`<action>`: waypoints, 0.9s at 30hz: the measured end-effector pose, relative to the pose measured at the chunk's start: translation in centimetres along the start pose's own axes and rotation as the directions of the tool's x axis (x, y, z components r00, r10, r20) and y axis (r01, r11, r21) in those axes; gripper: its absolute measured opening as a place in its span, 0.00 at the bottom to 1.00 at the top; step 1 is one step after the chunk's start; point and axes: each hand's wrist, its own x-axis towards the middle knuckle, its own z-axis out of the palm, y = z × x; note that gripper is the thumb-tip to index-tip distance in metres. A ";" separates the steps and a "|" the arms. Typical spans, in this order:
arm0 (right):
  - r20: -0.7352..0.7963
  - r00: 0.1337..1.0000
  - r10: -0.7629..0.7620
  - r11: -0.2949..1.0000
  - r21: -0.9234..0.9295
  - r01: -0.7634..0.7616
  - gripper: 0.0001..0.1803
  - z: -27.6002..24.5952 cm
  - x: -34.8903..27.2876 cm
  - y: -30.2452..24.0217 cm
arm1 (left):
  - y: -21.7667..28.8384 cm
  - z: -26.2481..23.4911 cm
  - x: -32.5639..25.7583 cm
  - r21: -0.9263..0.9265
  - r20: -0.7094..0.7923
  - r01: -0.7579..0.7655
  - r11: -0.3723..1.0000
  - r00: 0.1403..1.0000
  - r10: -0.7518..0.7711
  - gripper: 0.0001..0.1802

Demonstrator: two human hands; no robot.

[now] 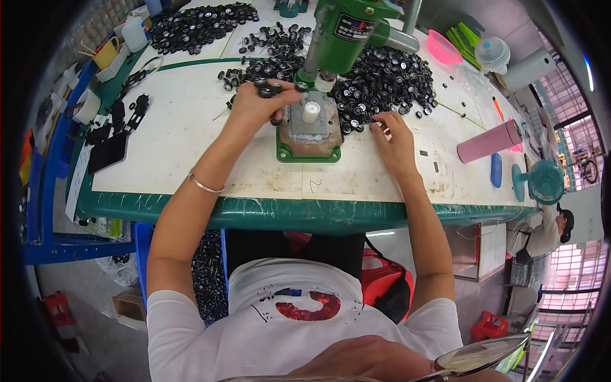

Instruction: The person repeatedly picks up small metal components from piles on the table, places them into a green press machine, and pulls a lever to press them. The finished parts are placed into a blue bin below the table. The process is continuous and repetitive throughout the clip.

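My left hand (250, 113) is closed round several small black wheels (265, 90), just left of the green bench press (344, 41). One wheel (300, 87) sits at its fingertips, close to the press column. On the press base (310, 148) a white cylindrical post (311, 113) stands up from a grey metal plate, below the press's ram (324, 81). To the right, my right hand (396, 143) has its thumb and fingers pinched together at the edge of a big heap of black wheels (388, 79). A small dark piece shows at those fingertips, probably a wheel, partly hidden.
Wheels with thin metal axles (277, 39) lie behind the press; another wheel heap (194, 28) is at the far left. Black plastic parts (118, 121) lie left. A pink tumbler (489, 141), teal fan (541, 182) and pink basin (443, 48) stand right. A blue bin (144, 248) is below.
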 end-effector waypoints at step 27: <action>0.489 0.838 0.242 0.547 0.645 -0.534 0.13 3.7 5.4 -8.1 | -0.5 0.6 -0.6 -0.034 0.077 -0.136 0.990 0.987 0.138 0.10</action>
